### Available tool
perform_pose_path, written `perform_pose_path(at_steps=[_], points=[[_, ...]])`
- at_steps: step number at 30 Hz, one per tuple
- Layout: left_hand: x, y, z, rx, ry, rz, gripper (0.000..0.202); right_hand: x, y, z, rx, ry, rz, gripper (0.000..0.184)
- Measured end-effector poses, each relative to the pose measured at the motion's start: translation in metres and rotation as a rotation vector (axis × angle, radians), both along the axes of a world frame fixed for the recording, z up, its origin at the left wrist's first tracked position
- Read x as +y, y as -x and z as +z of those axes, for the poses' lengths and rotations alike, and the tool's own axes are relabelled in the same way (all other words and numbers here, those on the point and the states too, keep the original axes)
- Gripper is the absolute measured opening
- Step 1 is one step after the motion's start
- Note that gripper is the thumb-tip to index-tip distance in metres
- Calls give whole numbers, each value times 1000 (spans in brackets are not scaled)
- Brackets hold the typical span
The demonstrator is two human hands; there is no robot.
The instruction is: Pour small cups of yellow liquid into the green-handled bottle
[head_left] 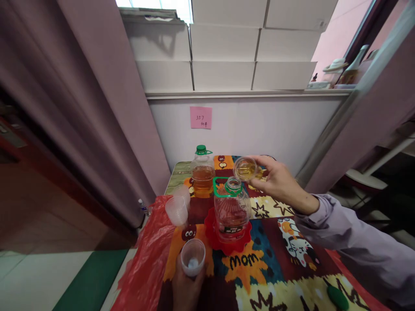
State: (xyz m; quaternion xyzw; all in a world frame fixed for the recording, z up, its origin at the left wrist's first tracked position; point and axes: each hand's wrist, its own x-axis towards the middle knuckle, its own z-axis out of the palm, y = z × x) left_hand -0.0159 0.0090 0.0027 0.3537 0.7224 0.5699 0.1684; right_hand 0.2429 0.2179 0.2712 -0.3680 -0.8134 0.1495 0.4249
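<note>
My right hand holds a small clear cup of amber liquid, tilted toward the open mouth of a clear plastic bottle. That bottle has a green ring handle and stands on a red coaster. My left hand grips an empty clear plastic cup near the table's front edge, left of the open bottle. A second bottle with a green cap and amber liquid stands further back.
A colourful cartoon tablecloth covers the table. A red plastic bag lies at the left edge beside a stack of clear cups. Behind are a wall with a pink note, a curtain and white boxes.
</note>
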Motion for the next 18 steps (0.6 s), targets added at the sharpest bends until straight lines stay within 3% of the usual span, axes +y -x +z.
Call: perform_pose_path(at_steps=[4,13,18], points=[[-1,1,1,-4,17,-6,80,2,-1,-2,-91,-131,-39,62],[0,-1,1,2,13,24,86,3,0,2,-156,-193,-44,61],[0,3,-1,-20,18,-14,79,4,0,4,-168,-236,-42,60]])
